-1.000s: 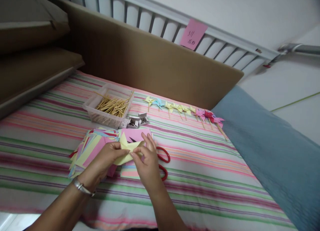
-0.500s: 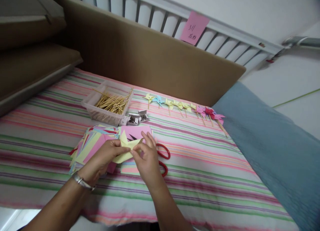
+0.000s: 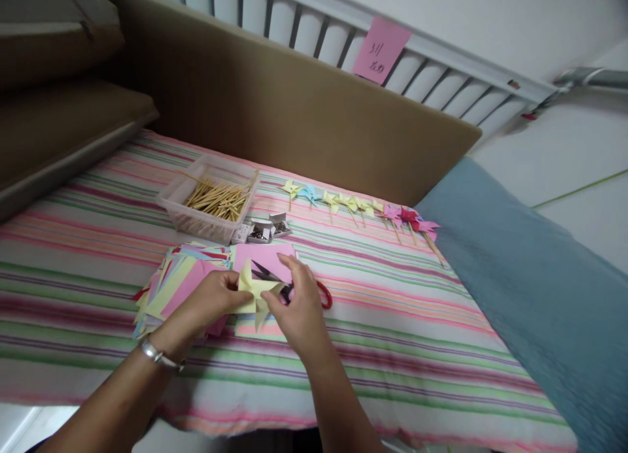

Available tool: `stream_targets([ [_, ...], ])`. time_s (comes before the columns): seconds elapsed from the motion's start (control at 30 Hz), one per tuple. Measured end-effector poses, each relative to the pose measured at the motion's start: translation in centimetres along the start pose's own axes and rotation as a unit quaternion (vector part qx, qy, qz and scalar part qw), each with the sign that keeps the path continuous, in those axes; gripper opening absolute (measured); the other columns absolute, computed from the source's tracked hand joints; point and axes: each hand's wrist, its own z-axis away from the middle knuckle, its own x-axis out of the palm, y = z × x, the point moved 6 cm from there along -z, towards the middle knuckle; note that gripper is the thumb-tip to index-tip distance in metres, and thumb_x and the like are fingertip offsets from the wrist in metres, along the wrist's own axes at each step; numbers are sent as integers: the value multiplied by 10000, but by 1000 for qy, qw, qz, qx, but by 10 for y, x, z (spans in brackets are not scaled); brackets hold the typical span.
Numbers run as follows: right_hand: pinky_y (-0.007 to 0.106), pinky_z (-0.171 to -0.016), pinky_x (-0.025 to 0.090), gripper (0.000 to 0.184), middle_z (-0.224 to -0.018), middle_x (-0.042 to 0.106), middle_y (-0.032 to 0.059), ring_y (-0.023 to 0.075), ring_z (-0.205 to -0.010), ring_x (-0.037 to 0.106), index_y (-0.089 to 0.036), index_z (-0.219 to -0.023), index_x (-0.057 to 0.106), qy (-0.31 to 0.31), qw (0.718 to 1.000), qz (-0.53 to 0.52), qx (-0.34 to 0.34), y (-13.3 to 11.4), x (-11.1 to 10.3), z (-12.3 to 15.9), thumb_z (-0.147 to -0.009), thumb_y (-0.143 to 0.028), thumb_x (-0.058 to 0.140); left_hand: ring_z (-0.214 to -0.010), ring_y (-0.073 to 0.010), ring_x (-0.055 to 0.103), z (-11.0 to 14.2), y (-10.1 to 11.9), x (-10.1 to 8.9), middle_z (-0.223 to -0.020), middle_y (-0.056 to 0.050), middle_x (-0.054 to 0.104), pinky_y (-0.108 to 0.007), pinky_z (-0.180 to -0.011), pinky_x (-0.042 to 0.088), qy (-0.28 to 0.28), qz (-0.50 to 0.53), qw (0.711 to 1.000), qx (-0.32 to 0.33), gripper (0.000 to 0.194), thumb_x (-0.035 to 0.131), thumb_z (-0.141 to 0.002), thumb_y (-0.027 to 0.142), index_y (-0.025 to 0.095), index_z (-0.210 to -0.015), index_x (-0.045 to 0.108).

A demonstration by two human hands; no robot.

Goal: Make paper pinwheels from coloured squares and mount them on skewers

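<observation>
A pale yellow paper pinwheel, its blades folded in toward the middle, is held above the paper sheets. My left hand, with a silver bracelet at its wrist, pinches the left side between thumb and fingers. At the pinwheel's centre and right, my right hand has its thumb on the paper, while its index finger is raised and bent. Under and behind the right hand lie scissors with red handles, their dark blades pointing left over a pink sheet. The fingers partly hide the scissors.
Left of the hands is a fanned stack of coloured paper. Behind it stand a clear plastic box of thin wooden sticks and small open boxes of dark pins. Finished pinwheels lie along a brown board at the back.
The pinwheel has turned to face up more, with a blade now hanging below its centre. My right index finger has lifted off, and more of the scissor blades shows.
</observation>
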Motion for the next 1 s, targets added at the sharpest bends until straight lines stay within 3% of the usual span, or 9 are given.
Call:
stream_targets([
  [0.1,506,-1079,160,601,-969,652,11,207,-975,584,-256,-1238,488,-81,997,-5,11,5,6,1,-670,-113,622,-486,-127,480,2,0,4,-524,19,574,-229,-483,326,-17,-44,999,21,120,660,-587,237,125,-632,663],
  [0.17,492,-1017,285,598,-842,643,-16,187,-843,604,-274,-1222,515,-112,993,-20,17,9,11,2,-659,-90,597,-450,-102,417,2,-2,8,-496,38,528,-218,-456,277,-27,-69,997,29,118,643,-603,238,122,-624,652],
  [0.27,347,-764,475,586,-747,618,-23,170,-713,584,-286,-1189,549,-124,990,-59,27,15,17,4,-647,-65,557,-444,-91,372,1,-7,14,-484,49,486,-214,-447,243,-40,-97,994,35,125,638,-613,244,120,-614,636],
  [0.37,228,-553,446,539,-695,599,-26,141,-607,546,-267,-1124,596,-132,985,-98,43,18,20,6,-634,-51,535,-453,-94,382,-1,-8,17,-486,50,480,-213,-452,262,-44,-103,993,44,128,656,-609,247,125,-598,618],
  [0.47,184,-464,383,491,-647,571,-48,110,-534,504,-257,-1068,617,-126,975,-159,87,23,21,5,-627,-62,530,-487,-108,454,-2,-3,16,-529,40,521,-216,-484,333,-31,-68,996,58,118,679,-600,225,135,-626,606],
  [0.53,179,-442,371,475,-643,578,-53,107,-515,509,-245,-1068,603,-112,955,-236,142,30,22,3,-626,-83,543,-580,-137,538,-1,5,11,-661,14,601,-231,-545,401,1,-13,997,79,222,708,-581,209,147,-777,627],
  [0.67,215,-488,430,443,-711,644,-29,137,-548,585,-213,-1061,561,-59,879,-414,228,42,27,0,-627,-133,599,-768,-177,607,3,12,6,-938,-40,655,-271,-670,459,54,140,986,79,518,744,-598,262,195,-1082,572],
  [0.83,244,-564,472,381,-750,681,-6,161,-602,627,-198,-975,585,15,846,-468,256,42,33,1,-601,-155,644,-808,-191,619,6,1,28,-911,-70,696,-282,-751,451,-5,229,973,34,342,722,-662,289,152,-967,651],
  [1.0,243,-598,480,280,-799,685,7,162,-660,631,-191,-883,589,27,837,-490,241,34,38,2,-609,-157,634,-686,-165,619,6,-3,32,-779,-60,721,-252,-669,450,17,242,970,12,251,738,-644,283,139,-845,693],
])
